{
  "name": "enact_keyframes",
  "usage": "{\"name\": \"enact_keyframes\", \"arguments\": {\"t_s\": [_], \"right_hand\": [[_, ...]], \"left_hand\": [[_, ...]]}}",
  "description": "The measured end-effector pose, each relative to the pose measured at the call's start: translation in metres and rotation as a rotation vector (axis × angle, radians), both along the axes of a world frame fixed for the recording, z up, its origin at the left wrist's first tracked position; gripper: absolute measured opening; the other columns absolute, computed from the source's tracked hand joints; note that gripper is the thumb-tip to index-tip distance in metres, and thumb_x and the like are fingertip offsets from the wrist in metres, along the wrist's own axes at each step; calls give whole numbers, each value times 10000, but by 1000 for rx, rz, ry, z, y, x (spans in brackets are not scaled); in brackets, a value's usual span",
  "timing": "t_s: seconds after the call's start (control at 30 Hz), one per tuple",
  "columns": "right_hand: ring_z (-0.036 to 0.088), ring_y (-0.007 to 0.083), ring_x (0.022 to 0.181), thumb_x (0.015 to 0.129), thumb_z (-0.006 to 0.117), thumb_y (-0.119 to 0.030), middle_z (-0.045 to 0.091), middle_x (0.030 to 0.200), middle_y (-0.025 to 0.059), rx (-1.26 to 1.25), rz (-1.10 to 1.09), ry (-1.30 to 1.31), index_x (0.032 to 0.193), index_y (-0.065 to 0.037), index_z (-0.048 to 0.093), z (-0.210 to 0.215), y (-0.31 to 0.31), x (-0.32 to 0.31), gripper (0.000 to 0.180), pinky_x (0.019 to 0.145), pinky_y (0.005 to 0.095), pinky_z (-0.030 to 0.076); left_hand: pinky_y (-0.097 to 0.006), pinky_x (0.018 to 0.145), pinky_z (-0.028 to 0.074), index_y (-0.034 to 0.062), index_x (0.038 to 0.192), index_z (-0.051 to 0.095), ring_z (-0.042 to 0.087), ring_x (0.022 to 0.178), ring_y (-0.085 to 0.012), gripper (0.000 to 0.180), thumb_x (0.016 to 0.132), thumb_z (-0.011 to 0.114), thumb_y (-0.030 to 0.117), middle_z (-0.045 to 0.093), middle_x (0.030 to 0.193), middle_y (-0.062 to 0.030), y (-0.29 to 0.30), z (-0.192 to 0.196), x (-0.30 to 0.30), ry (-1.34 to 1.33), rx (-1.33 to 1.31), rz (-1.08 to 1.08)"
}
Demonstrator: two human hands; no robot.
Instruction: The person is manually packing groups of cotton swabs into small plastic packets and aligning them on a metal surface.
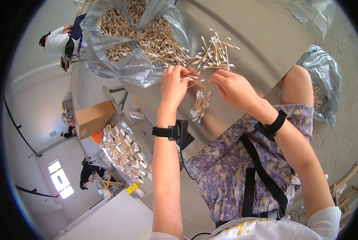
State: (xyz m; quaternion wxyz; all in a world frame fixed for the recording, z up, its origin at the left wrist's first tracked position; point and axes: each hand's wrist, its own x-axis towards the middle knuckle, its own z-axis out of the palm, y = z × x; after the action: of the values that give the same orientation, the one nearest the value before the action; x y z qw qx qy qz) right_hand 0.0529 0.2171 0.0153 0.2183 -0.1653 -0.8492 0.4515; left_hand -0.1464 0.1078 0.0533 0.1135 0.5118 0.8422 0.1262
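Note:
My left hand (173, 86) is closed on a few wooden cotton swabs (191, 77) that stick out to the right of its fingers. My right hand (233, 88) hovers beside them with its fingers curled over the steel table (259, 44); whether it pinches a swab I cannot tell. Between and below the hands lies a small sorted bundle of swabs (199, 106). Just beyond the fingers is a loose heap of swabs (215, 54) spilling from an open clear plastic bag (131, 64) full of them. Both wrists wear black straps.
A second plastic bag (325, 80) with swabs sits by my right knee. To the left stand a cardboard box (93, 118) and several small packed boxes (123, 154). Other people work at the far left, one seated at top left (59, 40).

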Motion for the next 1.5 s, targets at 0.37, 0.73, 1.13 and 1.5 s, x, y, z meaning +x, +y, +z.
{"name": "enact_keyframes", "arguments": {"t_s": [0.37, 0.73, 1.13, 1.5], "right_hand": [[633, 325, 875, 853, 595, -1, 633, 912, 115, 26, 14, 4, 990, -44, 648, 1, 0, -1, 153, 748, 433, 527], [633, 327, 892, 835, 602, 2, 637, 923, 117, 17, 15, -11, 990, -35, 644, 1, 1, -1, 164, 752, 431, 532], [632, 336, 874, 834, 614, -7, 633, 917, 124, -18, 12, 28, 994, -30, 639, 16, 1, 0, 164, 750, 438, 530], [649, 302, 892, 909, 561, -7, 641, 995, 101, 12, 25, -13, 1039, -43, 626, -11, 1, 1, 149, 766, 391, 540]], "left_hand": [[-384, 833, 506, 30, 936, 641, 616, 923, -271, 214, 730, 698, 32, 639, 932, -100, 2, 4, 4, -126, -31, 137], [-376, 813, 482, 29, 956, 624, 576, 898, -233, 84, 880, 653, 53, 600, 911, -74, -7, 0, 0, 164, -22, -195], [-218, 742, 512, -54, 1195, 618, 646, 846, -104, 281, 929, 662, 24, 682, 960, -71, 15, 12, 32, -503, 575, 520], [-361, 981, 493, -55, 1380, 476, 578, 1197, -228, 466, 960, 628, 78, 577, 1271, -181, 58, 78, 235, -1459, 447, 115]]}}
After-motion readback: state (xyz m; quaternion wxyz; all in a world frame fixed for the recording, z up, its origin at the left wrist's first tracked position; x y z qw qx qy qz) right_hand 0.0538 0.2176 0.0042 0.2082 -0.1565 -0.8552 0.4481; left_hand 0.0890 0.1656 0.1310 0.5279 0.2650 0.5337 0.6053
